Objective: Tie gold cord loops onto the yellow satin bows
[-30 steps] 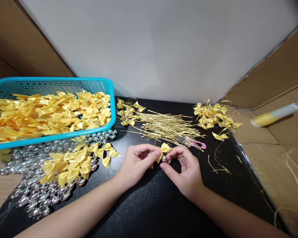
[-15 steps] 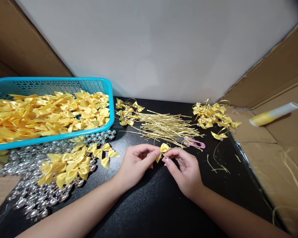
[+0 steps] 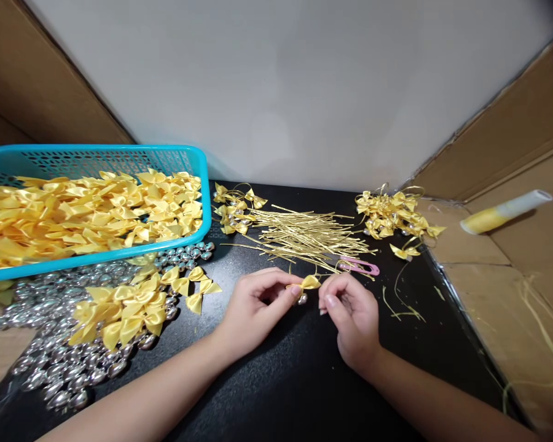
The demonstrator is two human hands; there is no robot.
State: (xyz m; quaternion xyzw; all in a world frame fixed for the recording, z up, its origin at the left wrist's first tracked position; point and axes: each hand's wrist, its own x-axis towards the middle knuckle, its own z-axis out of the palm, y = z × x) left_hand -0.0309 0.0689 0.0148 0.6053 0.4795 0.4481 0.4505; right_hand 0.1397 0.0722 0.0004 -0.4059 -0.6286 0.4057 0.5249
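Observation:
My left hand point(image 3: 253, 304) pinches a small yellow satin bow point(image 3: 309, 283) with a silver bead point(image 3: 303, 299) hanging under it, low over the black table point(image 3: 276, 380). My right hand point(image 3: 352, 313) sits just right of the bow with its fingers curled in a pinch, apparently on a thin gold wire that runs from the bow. A heap of gold wire lengths point(image 3: 304, 236) lies just beyond both hands.
A blue basket point(image 3: 120, 153) full of yellow bows stands at the left. Silver beads point(image 3: 55, 362) and loose bows point(image 3: 129, 304) spread in front of it. Finished bows point(image 3: 394, 215) lie at the back right, others point(image 3: 235, 209) behind the wires. Pink scissors handle point(image 3: 362, 266); a yellow-white tube point(image 3: 507, 212) on cardboard.
My right hand has drawn a little to the right, off the bow. The bow has tipped flatter and lower in my left fingers, and the bead now hangs in sight.

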